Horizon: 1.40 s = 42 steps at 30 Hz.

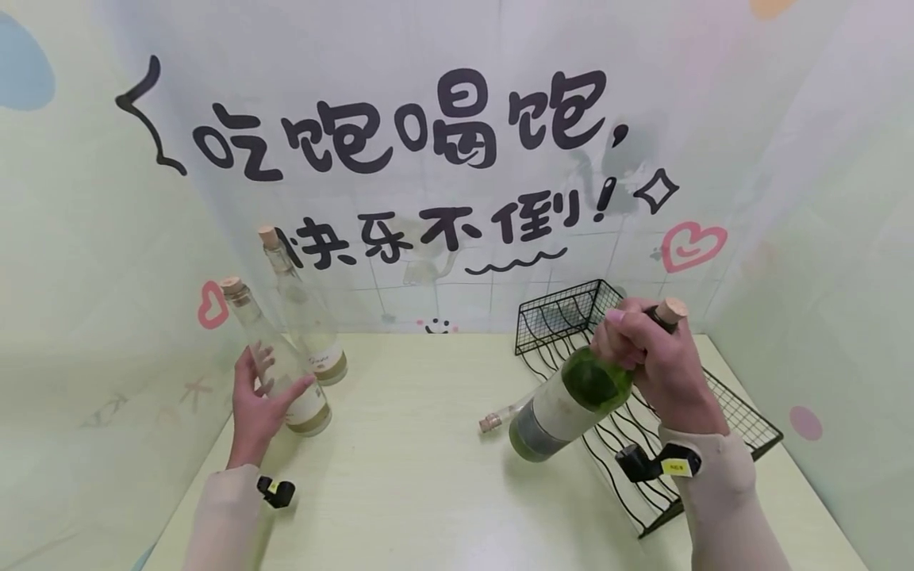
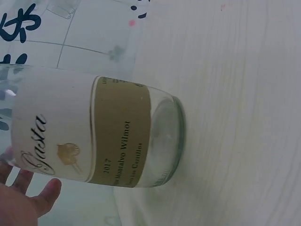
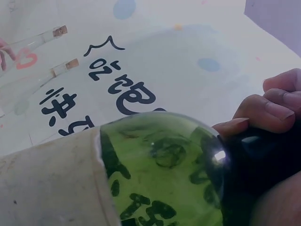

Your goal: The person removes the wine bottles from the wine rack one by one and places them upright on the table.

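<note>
My left hand (image 1: pixel 260 404) is beside the nearer clear glass bottle (image 1: pixel 274 341), which stands upright with a cork in its neck. Its fingers are spread and show through the glass; the thumb points across the label. In the left wrist view a clear bottle (image 2: pixel 117 136) has a white and gold label, with the hand (image 2: pixel 23 197) at its side. A second corked clear bottle (image 1: pixel 296 301) stands just behind. My right hand (image 1: pixel 650 357) grips the neck of a green wine bottle (image 1: pixel 571 404), held tilted with its cork end up, beside the black wire rack.
A black wire rack (image 1: pixel 560 317) with wavy bars lies on the right of the pale table (image 1: pixel 400 476). Another clear corked bottle (image 1: pixel 500 416) lies on the rack, partly behind the green one. A printed curtain (image 1: pixel 428 63) with black lettering encloses the table's back and sides.
</note>
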### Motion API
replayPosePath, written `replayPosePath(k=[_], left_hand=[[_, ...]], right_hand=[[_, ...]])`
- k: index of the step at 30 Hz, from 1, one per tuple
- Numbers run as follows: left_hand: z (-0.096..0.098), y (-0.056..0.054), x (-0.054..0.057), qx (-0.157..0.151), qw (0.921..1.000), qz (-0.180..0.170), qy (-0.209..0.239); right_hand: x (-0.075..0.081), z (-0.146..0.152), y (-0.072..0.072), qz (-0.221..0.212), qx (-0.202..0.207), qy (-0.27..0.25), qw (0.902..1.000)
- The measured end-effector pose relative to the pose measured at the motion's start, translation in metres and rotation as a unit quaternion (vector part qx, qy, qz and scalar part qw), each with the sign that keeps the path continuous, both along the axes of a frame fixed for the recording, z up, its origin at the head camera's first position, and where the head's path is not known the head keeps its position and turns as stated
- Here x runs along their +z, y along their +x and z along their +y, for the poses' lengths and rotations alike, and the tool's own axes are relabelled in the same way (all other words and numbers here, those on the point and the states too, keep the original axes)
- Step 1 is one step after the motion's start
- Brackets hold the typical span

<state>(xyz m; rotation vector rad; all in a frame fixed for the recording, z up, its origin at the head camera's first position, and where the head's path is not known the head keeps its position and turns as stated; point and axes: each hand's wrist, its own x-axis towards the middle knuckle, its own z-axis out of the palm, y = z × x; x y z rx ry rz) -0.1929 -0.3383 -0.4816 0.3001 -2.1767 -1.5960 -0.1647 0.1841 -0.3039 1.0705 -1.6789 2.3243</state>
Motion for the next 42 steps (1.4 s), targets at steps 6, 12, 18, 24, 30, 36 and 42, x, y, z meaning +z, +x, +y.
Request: replayPosePath(k=[6,12,18,24,30,36,42], left_hand=[[-0.002,0.011,0.021,0.009,0.9973,0.071,-0.018],[0.005,0.021,0.044,0.004,0.9890,0.140,-0.049],[0.031,0.036,0.080,-0.026,0.9755,0.210,-0.060],[0.059,0.050,0.108,-0.058,0.9501,0.296,-0.079],[0.085,0.057,0.123,-0.088,0.9319,0.325,-0.134],[0.111,0.058,0.131,-0.114,0.9133,0.349,-0.177],[0.128,0.045,0.120,-0.155,0.9170,0.318,-0.183]], right_hand=[[0.003,0.000,-0.004,0.019,0.030,-0.014,0.9993],[0.007,0.000,-0.004,0.013,0.029,-0.021,0.9993],[0.012,0.000,-0.005,-0.004,0.027,-0.026,0.9993],[0.015,-0.002,-0.008,-0.010,0.034,-0.024,0.9991],[0.016,-0.004,-0.012,-0.012,0.041,-0.022,0.9988],[0.017,-0.007,-0.014,-0.015,0.050,-0.027,0.9983],[0.019,-0.011,-0.017,-0.010,0.061,-0.033,0.9975]])
